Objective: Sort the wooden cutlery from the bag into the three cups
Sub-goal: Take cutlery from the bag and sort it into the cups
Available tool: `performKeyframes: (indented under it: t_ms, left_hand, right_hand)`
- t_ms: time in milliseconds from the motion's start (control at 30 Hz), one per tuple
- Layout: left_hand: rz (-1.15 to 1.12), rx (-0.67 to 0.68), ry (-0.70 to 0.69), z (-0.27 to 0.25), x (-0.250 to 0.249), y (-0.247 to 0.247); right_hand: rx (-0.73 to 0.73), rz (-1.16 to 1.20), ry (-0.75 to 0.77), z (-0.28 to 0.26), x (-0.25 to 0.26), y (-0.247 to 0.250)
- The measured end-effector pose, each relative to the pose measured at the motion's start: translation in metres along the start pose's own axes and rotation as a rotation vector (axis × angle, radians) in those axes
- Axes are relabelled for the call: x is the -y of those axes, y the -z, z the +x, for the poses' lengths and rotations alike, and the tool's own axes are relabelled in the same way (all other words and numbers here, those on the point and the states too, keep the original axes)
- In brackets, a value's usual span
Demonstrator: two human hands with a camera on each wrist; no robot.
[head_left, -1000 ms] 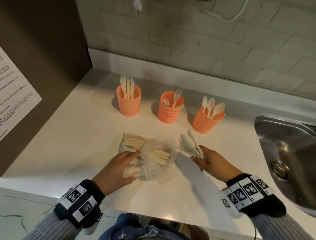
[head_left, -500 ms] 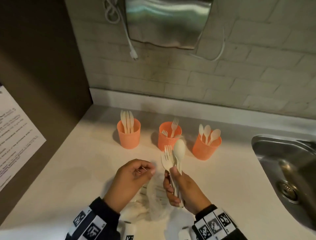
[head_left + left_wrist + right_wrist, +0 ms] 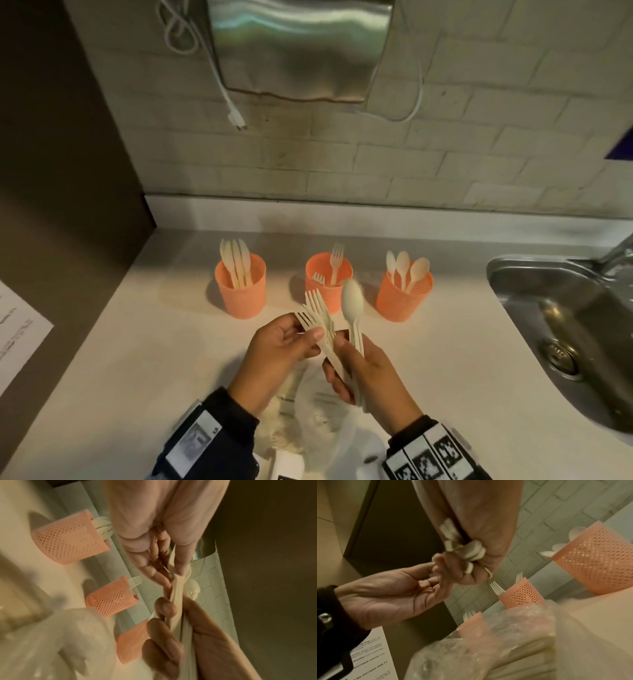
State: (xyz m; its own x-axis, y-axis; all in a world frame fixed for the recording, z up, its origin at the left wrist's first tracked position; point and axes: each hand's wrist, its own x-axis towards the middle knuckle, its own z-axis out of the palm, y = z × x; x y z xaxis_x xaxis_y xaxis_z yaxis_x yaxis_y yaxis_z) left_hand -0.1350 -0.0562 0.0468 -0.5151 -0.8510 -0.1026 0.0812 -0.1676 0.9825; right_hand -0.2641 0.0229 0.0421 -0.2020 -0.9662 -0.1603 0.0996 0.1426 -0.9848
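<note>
Over the white desk (image 3: 144,359), both hands are up in the air in front of the middle cup. The right hand (image 3: 368,373) has its fingers curled tight round a bunch of pale wooden cutlery handles, with a pale wooden spoon (image 3: 352,303) sticking straight up out of the top of the fist. The left hand (image 3: 279,353) is pinching the pale wooden forks (image 3: 317,311) in that same bunch between thumb and fingertips, just under the tines, so the forks fan off to the left of the spoon. The two hands are pretty much touching.

Below them, close to the person, the crumpled clear plastic bag (image 3: 329,418) lies on the desk with more pale cutlery showing through it, a bit blurry.

Further back sit three orange mesh plastic cups in a row, well apart from each other. The left cup (image 3: 239,291) has wooden knives (image 3: 236,262) standing in it, the middle cup (image 3: 329,277) has a couple of forks, and the right cup (image 3: 402,296) has three wooden spoons (image 3: 406,269).

Off to the right is a steel sink (image 3: 565,325) set into the desk. A shiny metal box (image 3: 298,48) hangs on the tiled wall with a white cable (image 3: 222,92) dangling beside it, and a printed sheet of paper (image 3: 17,339) is at the far left.
</note>
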Motion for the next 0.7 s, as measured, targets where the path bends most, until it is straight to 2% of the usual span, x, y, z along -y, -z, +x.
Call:
performKeyframes:
  t_ms: [100, 367, 567, 700]
  left_hand:
    - [-0.068, 0.038, 0.017, 0.008, -0.005, -0.008]
    - [-0.118, -0.010, 0.004, 0.027, -0.009, -0.031]
    - [-0.069, -0.024, 0.013, 0.042, -0.014, -0.051]
    - [-0.019, 0.003, -0.005, 0.055, -0.019, -0.059]
  right_hand:
    - [-0.081, -0.021, 0.028, 0.006, 0.001, 0.008]
    - [-0.212, -0.089, 0.063, 0.021, 0.006, 0.038]
    - [-0.245, -0.124, 0.103, 0.028, 0.017, 0.056]
    - [-0.191, -0.053, 0.002, 0.034, 0.024, 0.072]
